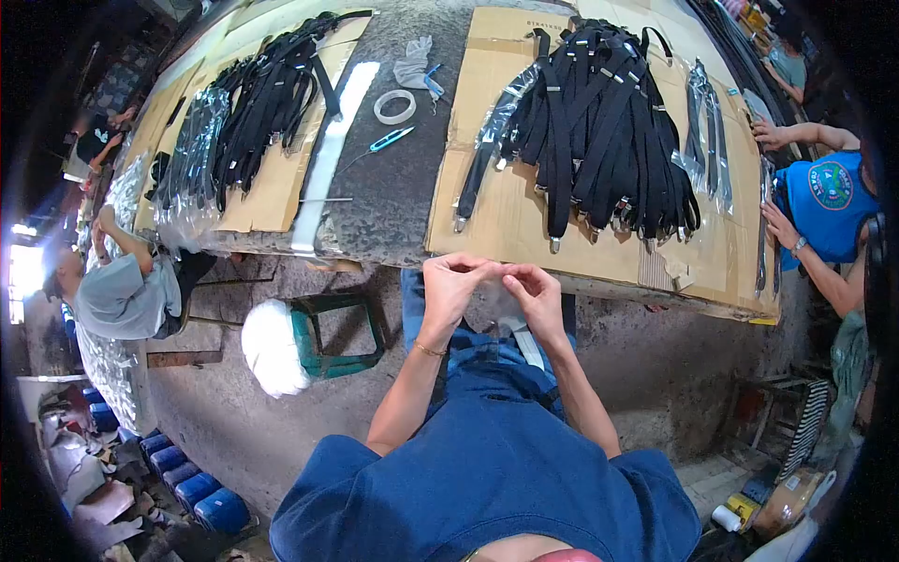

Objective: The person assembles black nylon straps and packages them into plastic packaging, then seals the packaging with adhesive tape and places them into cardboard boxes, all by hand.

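Observation:
My left hand (451, 292) and my right hand (537, 298) meet in front of me at the table's near edge, thumbs and forefingers pinched together. Between them hangs what looks like a thin clear plastic sleeve (493, 304), its outline faint, with a pale glossy strip below over my lap. Just beyond my hands, a big pile of black elastic suspenders (599, 131) with metal clips lies on a cardboard sheet (459, 159). Suspenders in a clear sleeve (496, 140) lie along the left side of that pile.
A second suspender pile (272, 103) is at left. Between the piles lie a tape roll (394, 107), a blue-handled tool (390, 140) and a grey cloth (413, 62). A green stool (342, 335) with a white bundle (272, 348) stands on the floor. Co-workers sit at both sides.

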`<state>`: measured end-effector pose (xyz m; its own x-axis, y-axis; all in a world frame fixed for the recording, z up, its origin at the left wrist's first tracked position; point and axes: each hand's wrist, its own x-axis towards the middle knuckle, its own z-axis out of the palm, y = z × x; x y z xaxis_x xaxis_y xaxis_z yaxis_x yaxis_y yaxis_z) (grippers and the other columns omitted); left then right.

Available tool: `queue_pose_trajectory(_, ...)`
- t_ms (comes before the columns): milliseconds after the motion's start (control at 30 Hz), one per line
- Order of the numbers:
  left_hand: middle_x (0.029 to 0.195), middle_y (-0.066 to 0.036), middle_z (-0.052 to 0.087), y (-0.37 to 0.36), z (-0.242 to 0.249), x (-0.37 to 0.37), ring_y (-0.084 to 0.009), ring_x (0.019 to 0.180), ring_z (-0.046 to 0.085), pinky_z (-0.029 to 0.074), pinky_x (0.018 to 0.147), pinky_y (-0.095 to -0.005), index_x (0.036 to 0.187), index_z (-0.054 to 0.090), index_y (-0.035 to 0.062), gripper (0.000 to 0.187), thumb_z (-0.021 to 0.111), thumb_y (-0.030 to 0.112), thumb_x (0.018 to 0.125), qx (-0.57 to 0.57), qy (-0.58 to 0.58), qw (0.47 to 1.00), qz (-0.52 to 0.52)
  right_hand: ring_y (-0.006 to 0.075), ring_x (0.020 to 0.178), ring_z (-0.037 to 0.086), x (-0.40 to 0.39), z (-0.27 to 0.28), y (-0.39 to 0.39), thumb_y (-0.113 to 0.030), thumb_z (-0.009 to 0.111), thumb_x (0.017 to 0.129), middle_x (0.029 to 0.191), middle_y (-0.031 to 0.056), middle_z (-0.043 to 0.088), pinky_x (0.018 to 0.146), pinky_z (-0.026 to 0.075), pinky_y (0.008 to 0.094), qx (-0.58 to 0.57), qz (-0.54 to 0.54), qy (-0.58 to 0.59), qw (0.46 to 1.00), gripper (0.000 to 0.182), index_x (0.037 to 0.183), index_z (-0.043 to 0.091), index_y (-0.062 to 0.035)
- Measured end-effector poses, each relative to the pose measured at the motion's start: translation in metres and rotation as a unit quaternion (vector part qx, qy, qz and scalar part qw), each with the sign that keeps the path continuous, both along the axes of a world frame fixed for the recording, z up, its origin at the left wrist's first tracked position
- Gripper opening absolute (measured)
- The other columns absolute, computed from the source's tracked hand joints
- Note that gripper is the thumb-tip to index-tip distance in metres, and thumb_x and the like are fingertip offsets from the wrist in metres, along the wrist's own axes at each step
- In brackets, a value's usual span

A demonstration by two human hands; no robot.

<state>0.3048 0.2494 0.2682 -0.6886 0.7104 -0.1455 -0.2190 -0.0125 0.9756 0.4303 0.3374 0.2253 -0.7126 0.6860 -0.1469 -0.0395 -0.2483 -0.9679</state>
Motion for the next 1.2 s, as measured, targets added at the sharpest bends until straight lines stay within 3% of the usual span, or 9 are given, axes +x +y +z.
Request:
queue_pose_trajectory(233,0.072,-0.004,0.066,0.001,-0.007,0.001,-0.0076,0.067,0.06,0.049,0.063,-0.02,0.076,0.068,-0.0021,0.011,0.076,0.005,0.075,-0.007,-0.01,1.0,0.002,0.011,0.091,0.06,0.0,0.016,0.003,-0.003,0.065,0.085,0.097,0.0059,0.065,0.082,0.049,0.0247,-0.006,0.042,0.015,0.999,0.024,0.108,0.058,0.0025)
queue_pose_trajectory(433,0.084,-0.005,0.067,0.01,0.009,0.014,-0.0097,0.076,0.062,0.051,0.07,-0.0218,0.093,0.066,-0.003,0.018,0.073,0.004,0.078,0.113,-0.122,0.984,0.071,0.0093,0.08,0.061,-0.003,0.008,0.002,-0.001,0.067,0.083,0.087,0.0039,0.065,0.075,0.05,0.0225,0.013,-0.038,0.001,0.999,0.017,0.099,0.061,0.002)
queue_pose_trajectory(767,0.083,-0.007,0.067,0.013,-0.019,0.009,-0.0116,0.076,0.063,0.051,0.073,-0.0245,0.091,0.067,-0.0046,0.012,0.064,0.006,0.086,0.052,-0.065,0.996,-0.026,0.0093,0.08,0.061,0.006,0.004,0.01,-0.005,0.066,0.084,0.088,0.0027,0.065,0.071,0.049,0.0229,0.0,-0.01,0.015,1.0,0.014,0.097,0.062,0.0003)
queue_pose_trajectory(833,0.083,-0.008,0.068,0.015,-0.02,0.005,-0.0126,0.076,0.063,0.052,0.074,-0.0257,0.09,0.067,-0.0044,0.012,0.063,0.006,0.087,0.047,-0.058,0.997,-0.025,0.0107,0.078,0.061,0.01,0.006,0.028,-0.009,0.067,0.085,0.087,0.0029,0.065,0.07,0.049,0.0237,0.071,-0.029,-0.011,0.997,0.019,0.099,0.062,0.0009)
queue_pose_trajectory(900,0.081,-0.007,0.067,0.015,-0.027,0.0,-0.0121,0.076,0.063,0.051,0.073,-0.0251,0.09,0.067,-0.004,0.011,0.064,0.006,0.086,0.028,-0.01,0.998,-0.052,0.0159,0.081,0.063,0.012,0.017,0.051,-0.023,0.07,0.082,0.091,0.0105,0.066,0.073,0.049,0.0268,0.141,-0.096,-0.208,0.963,0.034,0.104,0.062,0.001)
queue_pose_trajectory(967,0.08,-0.007,0.067,0.018,-0.03,0.0,-0.0119,0.075,0.063,0.051,0.073,-0.0246,0.089,0.067,-0.0039,0.011,0.064,0.006,0.086,0.013,-0.022,0.998,-0.052,0.0237,0.078,0.065,0.004,-0.012,0.077,-0.028,0.071,0.08,0.09,0.0155,0.066,0.07,0.05,0.0311,0.279,-0.198,-0.27,0.9,0.036,0.1,0.063,0.0013)
queue_pose_trajectory(1067,0.078,-0.006,0.067,0.03,-0.039,0.003,-0.0112,0.074,0.063,0.051,0.072,-0.0239,0.087,0.067,-0.0035,0.011,0.065,0.006,0.085,-0.006,-0.014,0.998,-0.068,0.0311,0.072,0.064,-0.003,-0.033,0.102,-0.028,0.071,0.079,0.084,0.0175,0.067,0.066,0.05,0.0358,0.461,-0.147,-0.337,0.808,0.037,0.095,0.062,0.0034)
queue_pose_trajectory(1100,0.078,-0.006,0.067,0.03,-0.043,0.003,-0.0108,0.073,0.063,0.05,0.071,-0.0237,0.086,0.068,-0.0032,0.01,0.065,0.006,0.085,-0.018,0.003,0.997,-0.076,0.0311,0.072,0.064,-0.003,-0.025,0.105,-0.028,0.071,0.079,0.084,0.0175,0.067,0.066,0.05,0.0358,0.46,-0.146,-0.336,0.808,0.037,0.095,0.062,0.0034)
queue_pose_trajectory(1200,0.078,-0.006,0.067,0.033,-0.052,0.004,-0.01,0.072,0.062,0.05,0.069,-0.0229,0.086,0.068,-0.0032,0.01,0.066,0.006,0.084,-0.047,0.014,0.996,-0.079,0.0135,0.062,0.059,-0.007,-0.002,0.118,-0.019,0.073,0.078,0.072,0.0066,0.065,0.058,0.047,0.0285,0.196,0.048,-0.2,0.959,0.028,0.09,0.062,0.0033)
